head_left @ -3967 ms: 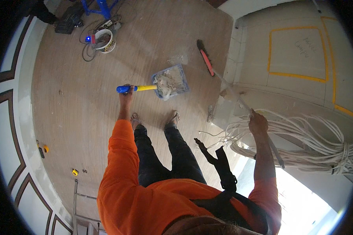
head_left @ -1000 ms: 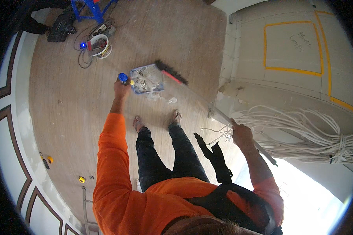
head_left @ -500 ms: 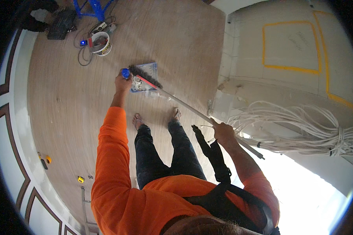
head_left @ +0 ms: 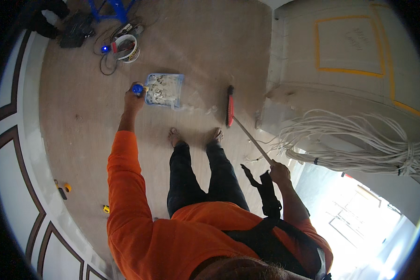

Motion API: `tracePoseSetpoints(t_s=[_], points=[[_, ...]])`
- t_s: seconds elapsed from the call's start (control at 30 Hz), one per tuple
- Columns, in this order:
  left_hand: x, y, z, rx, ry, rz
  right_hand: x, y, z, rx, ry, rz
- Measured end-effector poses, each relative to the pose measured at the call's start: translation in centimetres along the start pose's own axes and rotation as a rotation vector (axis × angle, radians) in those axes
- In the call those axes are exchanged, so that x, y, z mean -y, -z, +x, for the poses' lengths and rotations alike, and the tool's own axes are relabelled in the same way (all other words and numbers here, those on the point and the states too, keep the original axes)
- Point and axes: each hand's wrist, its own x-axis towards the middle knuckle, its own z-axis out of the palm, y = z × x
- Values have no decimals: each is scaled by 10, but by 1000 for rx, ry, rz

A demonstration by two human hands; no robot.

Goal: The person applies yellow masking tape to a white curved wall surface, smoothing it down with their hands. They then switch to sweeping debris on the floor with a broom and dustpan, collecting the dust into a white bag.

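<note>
My left hand is closed round the blue-topped handle of a dustpan. The pan is pale with a blue rim, and pale scraps and debris lie in it. My right hand grips the long grey handle of a broom. The broom's red head with dark bristles is on the floor to the right of the dustpan, apart from it. Between the two, some light dust and bits are scattered on the floor.
A white bucket with tools stands beyond the dustpan, cables around it. Farther back are a blue stand and a dark case. Coiled pale cable hangs at the right. A yellow tape measure lies at the left.
The broom head has swung right, off the dustpan, showing the debris inside. My right hand has moved slightly right and nearer. The left hand with the dustpan has shifted a little left.
</note>
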Motion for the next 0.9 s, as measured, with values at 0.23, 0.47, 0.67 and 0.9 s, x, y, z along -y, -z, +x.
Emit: tracePoseSetpoints(t_s=[0.23, 0.47, 0.67, 0.9], points=[[18, 11, -24, -7, 9, -6, 60, 3, 19, 153, -19, 152], [16, -14, -39, 16, 102, -2, 113, 17, 44, -13, 110, 281], [5, -17, -39, 6, 178, 30, 165, 46, 42, 77, 314, -65], [43, 4, -47, -100, 159, -138, 130, 72, 2, -93, 373, -171]])
